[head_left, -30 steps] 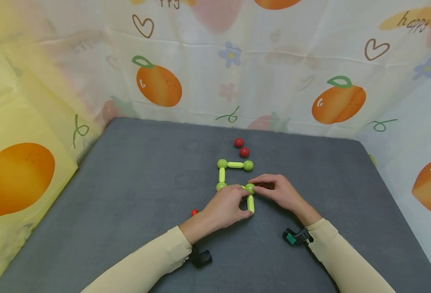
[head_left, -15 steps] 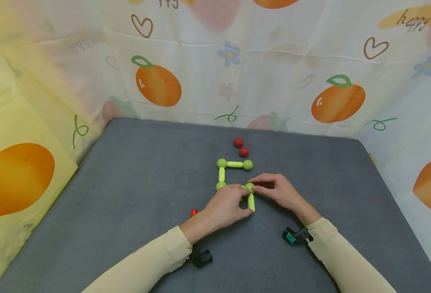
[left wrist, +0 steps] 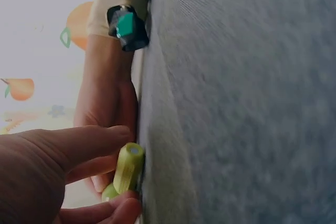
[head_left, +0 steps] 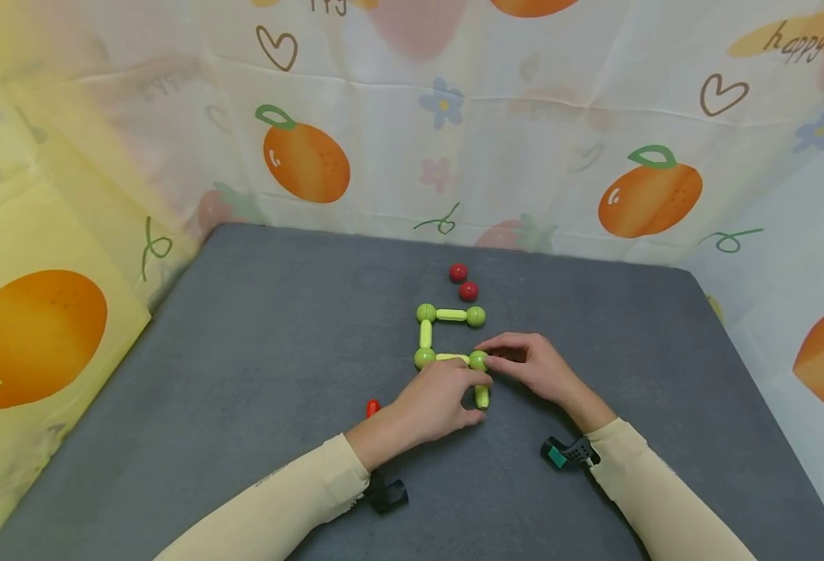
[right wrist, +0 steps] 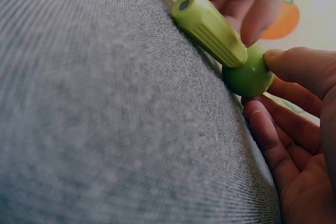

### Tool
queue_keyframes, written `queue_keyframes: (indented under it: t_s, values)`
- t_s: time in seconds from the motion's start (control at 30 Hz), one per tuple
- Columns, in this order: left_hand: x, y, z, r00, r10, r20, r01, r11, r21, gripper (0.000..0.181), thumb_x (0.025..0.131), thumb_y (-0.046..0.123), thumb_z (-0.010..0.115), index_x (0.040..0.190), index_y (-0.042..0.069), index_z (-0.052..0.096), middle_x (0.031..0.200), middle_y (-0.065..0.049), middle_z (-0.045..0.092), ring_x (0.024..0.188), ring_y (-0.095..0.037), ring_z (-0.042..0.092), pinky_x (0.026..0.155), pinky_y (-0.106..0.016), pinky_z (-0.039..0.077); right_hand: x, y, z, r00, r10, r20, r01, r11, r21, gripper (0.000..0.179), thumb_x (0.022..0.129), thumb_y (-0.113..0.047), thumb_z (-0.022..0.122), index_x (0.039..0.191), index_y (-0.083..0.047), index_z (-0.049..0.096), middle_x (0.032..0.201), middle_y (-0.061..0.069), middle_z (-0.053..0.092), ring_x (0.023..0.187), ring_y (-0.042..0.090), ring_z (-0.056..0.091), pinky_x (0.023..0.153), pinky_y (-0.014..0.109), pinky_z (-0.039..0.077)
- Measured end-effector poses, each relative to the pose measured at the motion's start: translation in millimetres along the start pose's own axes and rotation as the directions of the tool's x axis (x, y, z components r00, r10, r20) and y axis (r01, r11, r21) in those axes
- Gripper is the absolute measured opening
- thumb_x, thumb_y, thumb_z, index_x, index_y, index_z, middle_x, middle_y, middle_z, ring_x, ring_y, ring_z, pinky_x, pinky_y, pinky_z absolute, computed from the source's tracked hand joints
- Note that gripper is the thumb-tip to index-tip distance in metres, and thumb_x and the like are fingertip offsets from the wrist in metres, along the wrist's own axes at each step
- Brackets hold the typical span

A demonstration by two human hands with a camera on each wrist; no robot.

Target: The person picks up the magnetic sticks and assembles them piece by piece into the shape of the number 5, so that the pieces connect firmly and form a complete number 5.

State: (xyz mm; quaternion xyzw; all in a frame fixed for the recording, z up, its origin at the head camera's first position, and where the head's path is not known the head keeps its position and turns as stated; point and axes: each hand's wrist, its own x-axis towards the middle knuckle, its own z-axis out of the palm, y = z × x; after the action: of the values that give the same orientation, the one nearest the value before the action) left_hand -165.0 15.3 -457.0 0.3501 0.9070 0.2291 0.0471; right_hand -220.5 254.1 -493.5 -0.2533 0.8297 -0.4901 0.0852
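Note:
A green ball [head_left: 478, 359] at the near right corner of a linked figure of green balls and yellow-green rods lies between my right hand's [head_left: 541, 374] thumb and fingers, which pinch it. From this ball a yellow-green rod [head_left: 482, 398] points toward me, its free end showing a grey disc in the right wrist view. My left hand [head_left: 429, 401] is spread around that rod, its forefinger crossing over it and its thumb apart from the near end. Another rod [head_left: 452, 358] runs left from the pinched ball to a second ball [head_left: 424, 358].
Farther back, a rod [head_left: 425, 334] leads to a corner ball [head_left: 426, 312], and a further rod [head_left: 452, 315] ends at a ball [head_left: 476, 316]. Two red balls [head_left: 458, 272] lie behind. A red piece [head_left: 373, 407] is partly hidden by my left wrist. Patterned cloth [head_left: 384, 156] hangs behind the grey table [head_left: 279, 351].
My left thumb has come off the rod's near end and the fingers have shifted slightly toward me, uncovering the rod to the left. The right hand has kept its pinch on the ball.

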Motion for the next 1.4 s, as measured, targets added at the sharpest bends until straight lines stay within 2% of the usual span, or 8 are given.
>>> queue_keyframes:
  t_s: [0.13, 0.3, 0.43, 0.73, 0.97, 1.1, 1.23, 1.4]
  values:
    - [-0.4, 0.3, 1.2, 0.999, 0.005, 0.047, -0.004, 1.0, -0.007, 0.038, 0.094, 0.026, 0.09, 0.13, 0.018, 0.08, 0.118, 0.003, 0.072, 0.105, -0.013, 0.066, 0.09, -0.027, 0.055, 0.6, 0.7, 0.3, 1.0, -0.006, 0.001, 0.006, 1.0, 0.003, 0.023, 0.105, -0.014, 0.075, 0.128, -0.012, 0.081, 0.119, 0.001, 0.078, 0.103, 0.018, 0.074, 0.089, 0.028, 0.059]
    - [0.4, -1.3, 3.1, 0.999, 0.035, 0.003, -0.035, 0.999, -0.018, 0.03, 0.097, 0.016, 0.086, 0.126, 0.016, 0.082, 0.119, 0.002, 0.075, 0.109, -0.014, 0.068, 0.094, -0.028, 0.055, 0.2, 0.8, 0.5, 1.0, -0.016, 0.004, 0.016, 1.0, 0.011, 0.023, 0.105, -0.012, 0.075, 0.128, -0.011, 0.081, 0.118, 0.001, 0.078, 0.101, 0.018, 0.074, 0.087, 0.028, 0.059]
    - [1.3, -2.2, 4.4, 0.998, 0.055, -0.027, -0.056, 0.998, -0.016, 0.026, 0.097, 0.014, 0.086, 0.123, 0.016, 0.083, 0.118, 0.003, 0.076, 0.111, -0.014, 0.069, 0.096, -0.028, 0.055, -0.2, 1.3, 0.3, 1.0, -0.029, 0.006, 0.028, 0.999, 0.028, 0.024, 0.105, -0.01, 0.074, 0.129, -0.009, 0.08, 0.119, 0.003, 0.078, 0.102, 0.018, 0.074, 0.088, 0.028, 0.059]
    - [0.9, -2.5, 3.9, 0.997, 0.066, -0.033, -0.067, 0.998, -0.02, 0.025, 0.097, 0.014, 0.086, 0.122, 0.015, 0.083, 0.117, 0.002, 0.077, 0.111, -0.015, 0.069, 0.097, -0.029, 0.055, -0.1, -0.1, -0.1, 1.0, -0.028, 0.004, 0.028, 0.999, 0.025, 0.024, 0.105, -0.011, 0.075, 0.128, -0.01, 0.08, 0.116, 0.002, 0.078, 0.098, 0.019, 0.073, 0.086, 0.028, 0.058]
    - [-0.2, -1.0, 0.7, 0.998, 0.058, 0.004, -0.058, 0.998, -0.019, 0.026, 0.098, 0.015, 0.084, 0.124, 0.015, 0.083, 0.118, 0.001, 0.076, 0.11, -0.016, 0.069, 0.096, -0.029, 0.056, -0.8, 0.4, -0.4, 1.0, -0.029, 0.009, 0.029, 1.0, 0.012, 0.023, 0.105, -0.011, 0.075, 0.128, -0.011, 0.08, 0.114, 0.001, 0.078, 0.095, 0.019, 0.072, 0.084, 0.029, 0.058]
    - [-1.7, -2.3, -11.1, 0.999, 0.044, -0.026, -0.047, 0.994, -0.098, 0.028, 0.098, 0.013, 0.084, 0.126, 0.013, 0.081, 0.113, 0.0, 0.076, 0.098, -0.013, 0.068, 0.085, -0.027, 0.056, -1.3, 0.3, -0.7, 1.0, -0.029, 0.005, 0.029, 0.999, 0.016, 0.023, 0.104, -0.01, 0.075, 0.126, -0.01, 0.081, 0.112, 0.001, 0.078, 0.094, 0.02, 0.072, 0.083, 0.029, 0.059]
    - [1.2, -11.6, -37.3, 0.995, -0.013, -0.103, -0.009, 0.979, -0.205, 0.027, 0.099, 0.012, 0.082, 0.126, 0.011, 0.081, 0.108, -0.003, 0.077, 0.088, -0.014, 0.069, 0.076, -0.029, 0.056, -0.9, 0.0, 0.2, 1.0, -0.024, 0.009, 0.024, 0.999, 0.031, 0.022, 0.104, -0.011, 0.076, 0.125, -0.01, 0.081, 0.112, 0.002, 0.078, 0.094, 0.021, 0.073, 0.084, 0.03, 0.059]
    - [20.7, -37.6, -73.6, 0.987, -0.092, -0.128, 0.06, 0.971, -0.23, 0.026, 0.1, 0.015, 0.081, 0.126, 0.011, 0.08, 0.115, -0.003, 0.076, 0.097, -0.016, 0.07, 0.084, -0.034, 0.058, -0.8, 0.6, 1.4, 1.0, -0.009, 0.002, 0.009, 0.999, 0.03, 0.022, 0.104, -0.013, 0.077, 0.125, -0.012, 0.082, 0.111, 0.002, 0.078, 0.093, 0.022, 0.072, 0.082, 0.029, 0.059]
